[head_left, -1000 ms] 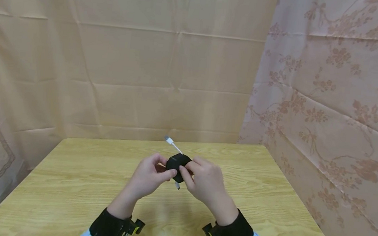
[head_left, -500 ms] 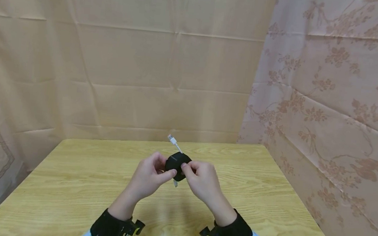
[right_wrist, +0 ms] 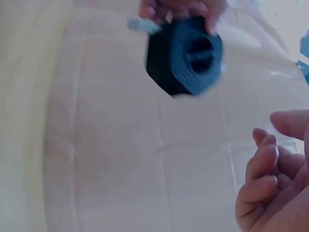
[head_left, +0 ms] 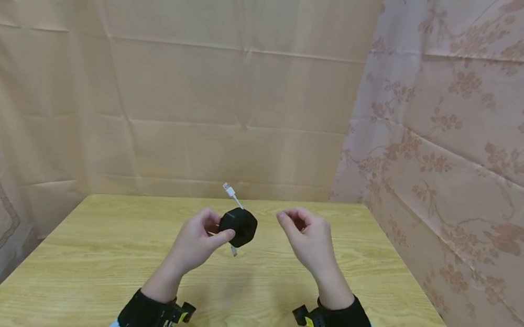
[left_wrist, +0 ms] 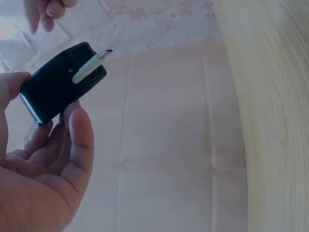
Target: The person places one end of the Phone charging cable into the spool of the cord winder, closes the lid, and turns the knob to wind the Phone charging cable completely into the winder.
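A black hexagonal cable winder point(head_left: 242, 230) is pinched between the thumb and fingers of my left hand point(head_left: 193, 241), raised over the table. From its far side sticks a white cable with a USB plug point(head_left: 229, 190); a smaller white plug point(left_wrist: 88, 69) with a metal tip comes out of the opposite side. In the right wrist view the winder point(right_wrist: 178, 72) shows a round recess with a bar across it. My right hand point(head_left: 311, 242) hovers to the right, apart from the winder, fingers loosely curled and holding nothing.
Below both hands lies a light wood-grain table point(head_left: 106, 254). A beige cloth point(head_left: 178, 97) hangs behind it, and a pink floral cloth point(head_left: 462, 151) runs along the right side. Each wrist wears a black band point(head_left: 145, 313) with a small camera.
My right hand has let go of the winder and moved off to the right. The left hand, still holding the winder, has shifted slightly left, and the winder's face shows more fully.
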`<state>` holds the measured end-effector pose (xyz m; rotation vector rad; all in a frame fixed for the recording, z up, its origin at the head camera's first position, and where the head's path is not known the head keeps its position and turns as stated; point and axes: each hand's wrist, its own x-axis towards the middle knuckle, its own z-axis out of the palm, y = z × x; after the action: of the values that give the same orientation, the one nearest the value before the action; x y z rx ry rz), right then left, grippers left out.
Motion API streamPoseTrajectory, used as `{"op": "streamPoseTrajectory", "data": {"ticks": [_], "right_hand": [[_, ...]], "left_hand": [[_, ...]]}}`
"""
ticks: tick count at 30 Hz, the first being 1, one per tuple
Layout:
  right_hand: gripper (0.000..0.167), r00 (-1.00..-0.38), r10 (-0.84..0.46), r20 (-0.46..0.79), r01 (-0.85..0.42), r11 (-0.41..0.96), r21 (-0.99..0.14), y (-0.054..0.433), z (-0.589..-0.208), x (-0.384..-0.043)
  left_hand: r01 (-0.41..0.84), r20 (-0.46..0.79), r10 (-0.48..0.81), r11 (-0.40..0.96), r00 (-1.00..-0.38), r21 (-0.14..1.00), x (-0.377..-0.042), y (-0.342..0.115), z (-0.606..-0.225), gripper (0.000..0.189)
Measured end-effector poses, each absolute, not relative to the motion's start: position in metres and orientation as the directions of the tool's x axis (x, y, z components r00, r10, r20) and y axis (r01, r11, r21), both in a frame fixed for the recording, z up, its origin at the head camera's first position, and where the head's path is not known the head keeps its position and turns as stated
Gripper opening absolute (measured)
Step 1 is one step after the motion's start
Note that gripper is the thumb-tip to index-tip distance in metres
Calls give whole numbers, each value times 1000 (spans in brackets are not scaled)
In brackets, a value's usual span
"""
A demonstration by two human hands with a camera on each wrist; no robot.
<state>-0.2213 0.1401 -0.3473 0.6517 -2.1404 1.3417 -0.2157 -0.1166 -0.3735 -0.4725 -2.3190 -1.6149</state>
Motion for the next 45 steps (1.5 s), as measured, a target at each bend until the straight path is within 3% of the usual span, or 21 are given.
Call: {"op": "streamPoseTrajectory", "data": {"ticks": [2,5,9,19,22,30,38,45], "right_hand": [[10,-699,-109,706,-682,399,-613,148,-343,-221],[9,-580,-125,805,-758,444,-477,157,-338,-220],[18,-434,-180,883,-822,480,-306,164,-332,-218],[33,-227,-380,897,-871,492,-12,163,-331,-220],[28,-199,-430,881,-866,497,47,161,-334,-223],[22,-206,-557,804,-857,500,127,149,-346,-230],[26,-99,-641,761,-901,383,205,127,-364,-237],[26,-149,-617,773,-853,475,214,122,-369,-234]], "left_hand": [[407,394,107,327,-913,853,-215,-118,-373,20],[398,383,112,327,-917,857,-215,-118,-373,20],[386,366,121,304,-923,871,-214,-118,-372,20],[394,363,163,254,-917,883,-215,-117,-374,21],[389,355,174,237,-919,890,-215,-116,-374,22],[343,306,184,228,-934,911,-217,-114,-376,23],[339,289,224,230,-931,912,-216,-113,-378,20],[345,284,250,246,-926,906,-215,-111,-377,19]]}}
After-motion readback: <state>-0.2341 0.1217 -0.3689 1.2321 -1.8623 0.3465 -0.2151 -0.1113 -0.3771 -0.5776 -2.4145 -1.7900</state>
